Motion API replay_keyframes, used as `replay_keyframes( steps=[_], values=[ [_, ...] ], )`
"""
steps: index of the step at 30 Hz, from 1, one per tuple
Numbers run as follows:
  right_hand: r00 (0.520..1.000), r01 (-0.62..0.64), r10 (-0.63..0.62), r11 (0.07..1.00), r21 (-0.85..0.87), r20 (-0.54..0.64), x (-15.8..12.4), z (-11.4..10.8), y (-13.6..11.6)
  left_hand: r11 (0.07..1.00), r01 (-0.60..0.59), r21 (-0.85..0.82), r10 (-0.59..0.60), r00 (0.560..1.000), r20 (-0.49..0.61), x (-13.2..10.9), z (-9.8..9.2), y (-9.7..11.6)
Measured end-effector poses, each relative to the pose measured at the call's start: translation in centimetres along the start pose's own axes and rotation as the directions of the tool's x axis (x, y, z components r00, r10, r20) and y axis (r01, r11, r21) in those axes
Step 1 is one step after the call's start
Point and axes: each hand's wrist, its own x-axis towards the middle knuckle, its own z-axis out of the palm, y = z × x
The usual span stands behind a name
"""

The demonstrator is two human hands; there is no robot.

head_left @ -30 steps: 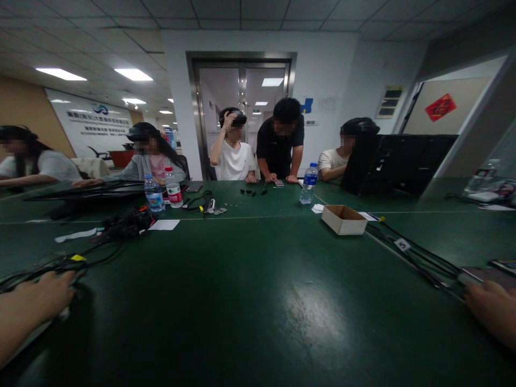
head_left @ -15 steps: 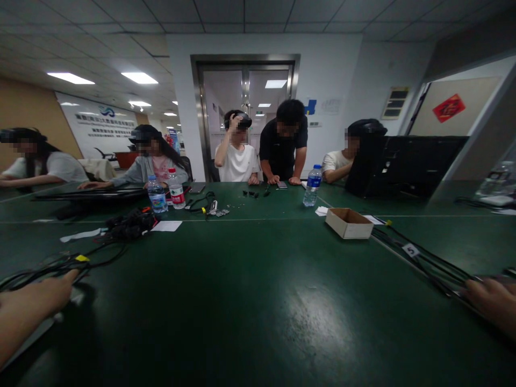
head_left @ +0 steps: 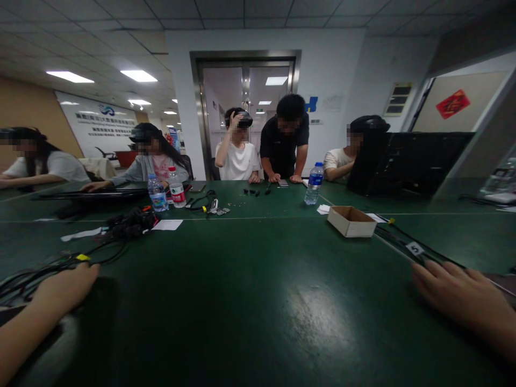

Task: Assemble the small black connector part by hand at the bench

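At the left side of the green table [head_left: 258, 301], my left hand [head_left: 66, 285] rests with its back up and its fingers stretched forward, beside a bundle of black cables [head_left: 24, 279] with a yellow tag. No object shows in it; the underside of the fingers is hidden. At the right, my right hand [head_left: 455, 290] lies on the table with fingers apart. Its fingertips are close to the black cables [head_left: 393, 236] that carry a white label [head_left: 414, 248] marked 5. Whether they touch the cables I cannot tell.
An open cardboard box [head_left: 351, 228] stands right of centre, near a water bottle [head_left: 314, 183]. Two more bottles [head_left: 157, 193], a white paper [head_left: 168, 224] and a dark tangle of gear [head_left: 131, 222] are at the left. Several people are across the table, by a monitor [head_left: 411, 164].
Both hands have moved inward over the table, the right one further into view and to the left. My left hand has shifted right, off the cables. The view has tilted slightly.
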Motion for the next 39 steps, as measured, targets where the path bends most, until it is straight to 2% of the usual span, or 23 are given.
replay_keyframes(
  steps=[3, 6, 8, 11, 13, 15, 17, 18, 20, 23, 25, 29, 33, 35, 36, 37, 39],
  values=[
    [0.998, 0.043, -0.044, 0.999, -0.013, -0.034, 3.4, -1.1, -3.7, 0.990, -0.031, 0.140, 0.035, 0.999, -0.029, 0.1, -1.1, 4.9],
    [0.998, 0.058, -0.058, 0.996, 0.062, -0.001, 7.4, -2.3, -8.4, 0.986, -0.138, 0.091, 0.149, 0.980, -0.131, 0.7, -2.0, 10.9],
    [0.999, 0.034, -0.039, 0.986, 0.163, 0.025, 10.2, -3.1, -11.9, 0.973, -0.231, -0.011, 0.224, 0.953, -0.206, 1.0, -2.6, 15.4],
    [0.997, -0.050, 0.021, 0.917, 0.395, 0.076, 14.6, -4.6, -17.6, 0.901, -0.267, -0.342, 0.193, 0.953, -0.235, 1.7, -3.0, 22.7],
    [0.982, -0.176, 0.096, 0.791, 0.585, 0.165, 17.3, -5.7, -21.5, 0.773, -0.257, -0.580, 0.130, 0.959, -0.253, 2.3, -2.7, 27.4],
    [0.949, -0.305, 0.123, 0.582, 0.754, 0.289, 19.6, -6.6, -25.1, 0.586, -0.254, -0.769, 0.051, 0.959, -0.279, 3.2, -1.9, 31.5],
    [0.901, -0.432, 0.147, 0.385, 0.815, 0.408, 21.3, -7.1, -27.8, 0.406, -0.257, -0.877, -0.043, 0.953, -0.299, 4.1, -0.9, 34.5],
    [0.880, -0.474, 0.170, 0.309, 0.825, 0.443, 21.9, -7.1, -28.9, 0.349, -0.267, -0.898, -0.088, 0.945, -0.315, 4.4, -0.5, 35.6],
    [0.860, -0.507, 0.195, 0.219, 0.834, 0.471, 22.5, -6.8, -30.1, 0.309, -0.303, -0.902, -0.124, 0.927, -0.354, 4.6, 0.1, 36.9],
    [0.862, -0.494, 0.192, 0.110, 0.863, 0.469, 22.5, -5.8, -30.5, 0.314, -0.378, -0.871, -0.093, 0.901, -0.424, 4.0, -0.1, 37.4],
    [0.870, -0.461, 0.168, -0.059, 0.885, 0.464, 22.5, -5.2, -30.4, 0.312, -0.418, -0.853, -0.084, 0.882, -0.463, 3.3, -0.7, 37.4],
    [0.882, -0.362, 0.090, -0.497, 0.789, 0.462, 22.6, -5.1, -30.3, 0.296, -0.462, -0.836, -0.112, 0.853, -0.510, 2.3, -1.9, 37.7],
    [0.858, -0.317, 0.041, -0.741, 0.592, 0.511, 22.6, -5.9, -30.6, 0.261, -0.506, -0.822, -0.136, 0.824, -0.550, 1.8, -2.5, 38.2],
    [0.862, -0.302, 0.013, -0.789, 0.534, 0.507, 22.5, -5.8, -30.4, 0.224, -0.501, -0.836, -0.120, 0.837, -0.534, 1.9, -2.5, 38.4],
    [0.870, -0.301, 0.012, -0.777, 0.552, 0.492, 22.5, -5.6, -30.1, 0.193, -0.487, -0.852, -0.116, 0.851, -0.513, 2.0, -2.3, 38.3],
    [0.879, -0.305, 0.027, -0.736, 0.605, 0.476, 22.5, -5.1, -29.6, 0.152, -0.465, -0.872, -0.119, 0.867, -0.483, 2.2, -2.2, 38.3],
    [0.889, -0.323, 0.082, -0.582, 0.746, 0.450, 22.6, -3.8, -28.4, 0.037, -0.393, -0.919, -0.138, 0.909, -0.394, 2.9, -1.7, 38.0]
  ],
)
